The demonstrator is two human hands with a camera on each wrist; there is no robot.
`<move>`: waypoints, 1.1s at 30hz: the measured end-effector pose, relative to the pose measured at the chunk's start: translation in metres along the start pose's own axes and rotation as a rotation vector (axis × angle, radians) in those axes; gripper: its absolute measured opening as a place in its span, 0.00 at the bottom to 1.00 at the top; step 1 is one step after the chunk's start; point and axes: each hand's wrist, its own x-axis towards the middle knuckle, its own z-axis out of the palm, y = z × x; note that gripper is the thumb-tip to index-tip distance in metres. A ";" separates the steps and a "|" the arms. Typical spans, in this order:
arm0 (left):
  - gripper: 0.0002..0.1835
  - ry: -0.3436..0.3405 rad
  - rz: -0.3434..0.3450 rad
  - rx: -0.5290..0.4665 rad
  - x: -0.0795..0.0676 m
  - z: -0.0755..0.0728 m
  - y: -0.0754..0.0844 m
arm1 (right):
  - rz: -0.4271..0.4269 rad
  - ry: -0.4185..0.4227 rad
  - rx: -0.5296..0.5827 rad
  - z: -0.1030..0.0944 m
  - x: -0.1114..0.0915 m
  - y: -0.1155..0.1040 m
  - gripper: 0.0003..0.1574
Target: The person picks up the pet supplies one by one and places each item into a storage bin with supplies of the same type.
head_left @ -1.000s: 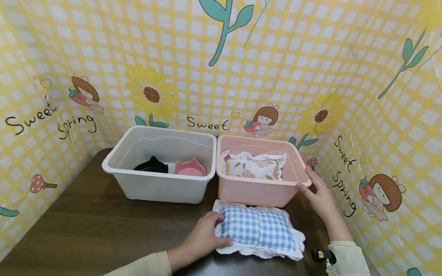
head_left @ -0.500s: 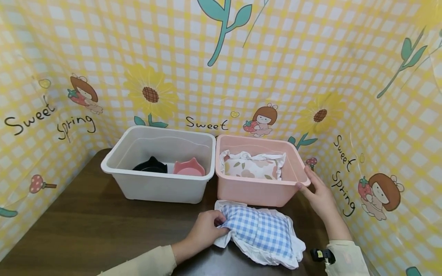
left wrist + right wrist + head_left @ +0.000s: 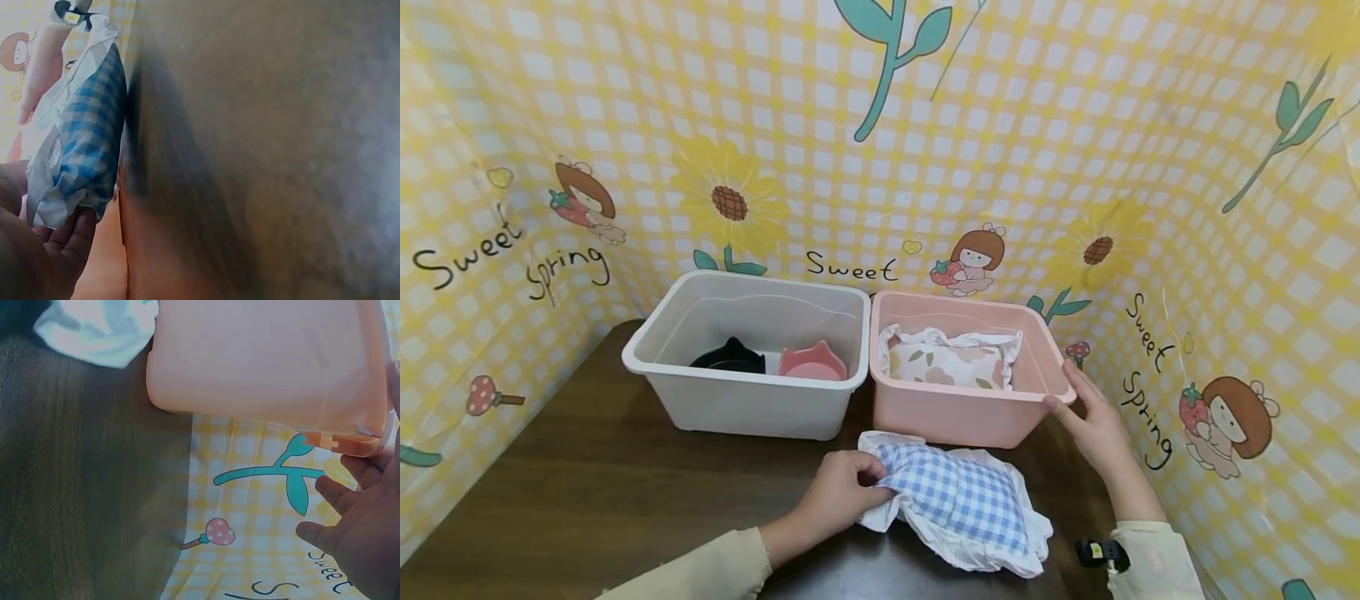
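Observation:
My left hand (image 3: 838,492) pinches the left end of a small blue-and-white checked pillow (image 3: 958,492) with a white ruffled edge. In the left wrist view the pillow (image 3: 94,128) is seen edge-on, with fingers (image 3: 78,240) curled under its near end and the ruffle bunched. Behind it stands a pink plastic bin (image 3: 951,419). At that bin's front right corner my right hand (image 3: 1097,429) holds the rim, thumb in front and fingers along the side. From the right wrist, the hand (image 3: 365,531) shows its lower fingers spread. A floral pillow (image 3: 951,367) lies inside the pink bin.
Left of the pink bin, close beside it, stands a light grey bin (image 3: 752,408) holding a black cat-eared dish (image 3: 730,358) and a pink one (image 3: 812,363). Both bins rest on a dark wooden table (image 3: 587,492). A yellow checked cloth (image 3: 850,192) hangs behind and at the sides.
My left hand has shifted from resting on the checked pillow's left side to pinching its end; the pillow has tilted, its right end swinging toward me. The right hand has stayed at the pink bin.

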 end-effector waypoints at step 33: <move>0.07 0.053 0.071 -0.072 -0.026 -0.070 0.047 | -0.024 0.006 0.003 0.000 0.001 0.000 0.48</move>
